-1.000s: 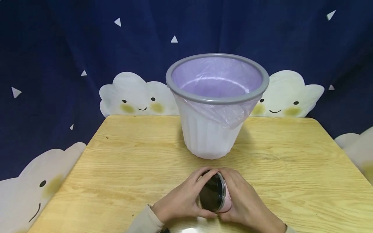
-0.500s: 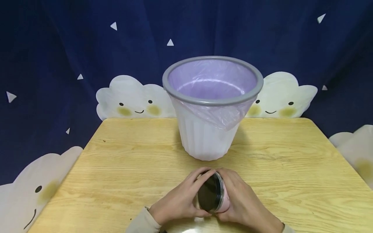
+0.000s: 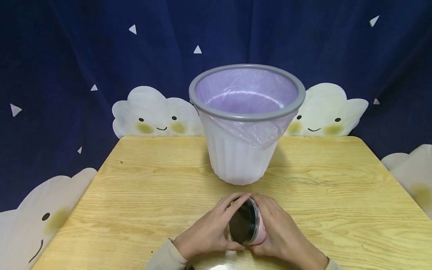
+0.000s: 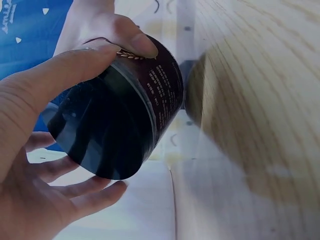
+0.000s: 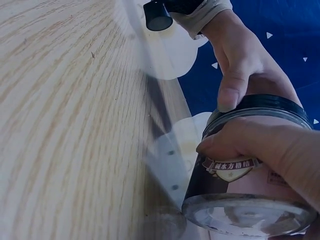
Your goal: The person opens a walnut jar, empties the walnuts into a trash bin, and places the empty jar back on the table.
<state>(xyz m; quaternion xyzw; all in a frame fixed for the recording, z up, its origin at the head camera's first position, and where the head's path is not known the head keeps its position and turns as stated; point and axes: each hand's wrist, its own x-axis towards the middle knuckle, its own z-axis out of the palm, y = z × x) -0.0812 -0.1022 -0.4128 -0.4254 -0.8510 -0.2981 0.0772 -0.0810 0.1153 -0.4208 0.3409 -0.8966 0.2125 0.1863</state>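
Observation:
Both hands are around one jar with a pink and dark brown label and a clear base; its body (image 5: 240, 182) shows in the right wrist view. The jar is tilted, its black lid (image 3: 242, 224) facing left and up in the head view. Thumb and fingers of my left hand (image 3: 206, 231) curl about the lid's edge. My right hand (image 3: 282, 231) grips the jar's body from the right, its thumb across the label in the right wrist view. In the left wrist view the lid (image 4: 100, 127) faces the camera, and printed text shows on the dark label (image 4: 162, 87).
A white bin (image 3: 240, 161) with a grey rim (image 3: 248, 117) and a purple liner (image 3: 236, 88) stands on the wooden table (image 3: 152, 187), just beyond the hands. Behind the table hangs a dark blue curtain (image 3: 162, 41) with white triangles and smiling clouds.
The head view has shifted a little, so the bin appears slightly further left. Both hands keep nearly the same hold on the jar and lid.

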